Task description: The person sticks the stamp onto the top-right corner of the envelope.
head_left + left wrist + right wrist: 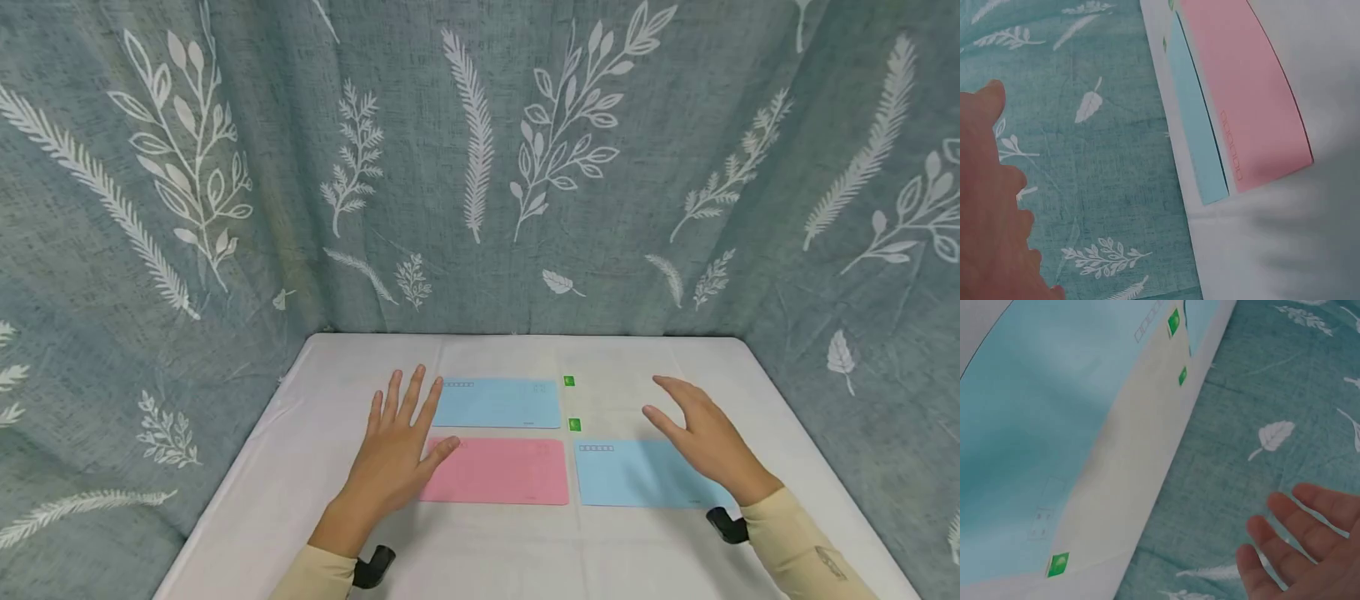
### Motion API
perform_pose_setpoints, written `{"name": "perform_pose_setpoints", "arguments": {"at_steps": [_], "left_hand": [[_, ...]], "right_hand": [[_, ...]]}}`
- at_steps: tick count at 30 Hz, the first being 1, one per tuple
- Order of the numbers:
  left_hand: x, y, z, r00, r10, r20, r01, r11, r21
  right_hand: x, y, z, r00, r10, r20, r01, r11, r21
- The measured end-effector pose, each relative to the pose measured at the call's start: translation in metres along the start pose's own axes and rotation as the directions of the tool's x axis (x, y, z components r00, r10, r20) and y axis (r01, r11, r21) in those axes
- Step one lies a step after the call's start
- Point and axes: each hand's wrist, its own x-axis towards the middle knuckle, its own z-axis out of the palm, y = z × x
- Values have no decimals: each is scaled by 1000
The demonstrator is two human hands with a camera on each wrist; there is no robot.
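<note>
Pink envelope, flat on the white tabletop, with one blue envelope behind it and a second blue envelope at its right, apparently spaced so each face shows; green stamps lie alongside. Left hand and right hand hover empty, fingers extended.
</note>
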Motion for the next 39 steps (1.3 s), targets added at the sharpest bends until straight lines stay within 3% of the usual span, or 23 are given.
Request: {"name": "perform_pose_setpoints", "arguments": {"at_steps": [15, 23, 32, 39], "left_hand": [[-9, 15, 17, 993, 53, 101, -40, 991, -127], [-12, 25, 23, 980, 65, 188, -29, 982, -189], [-14, 33, 27, 971, 84, 223, -36, 977, -211], [-18, 37, 35, 968, 131, 213, -75, 965, -253]], "right_hand": [[8, 9, 10, 1000, -4, -16, 6, 997, 83], [11, 10, 15, 999, -21, -25, 25, 986, 165], [16, 13, 21, 1000, 27, 5, -27, 979, 203], [24, 8, 27, 998, 61, 26, -66, 974, 217]]}}
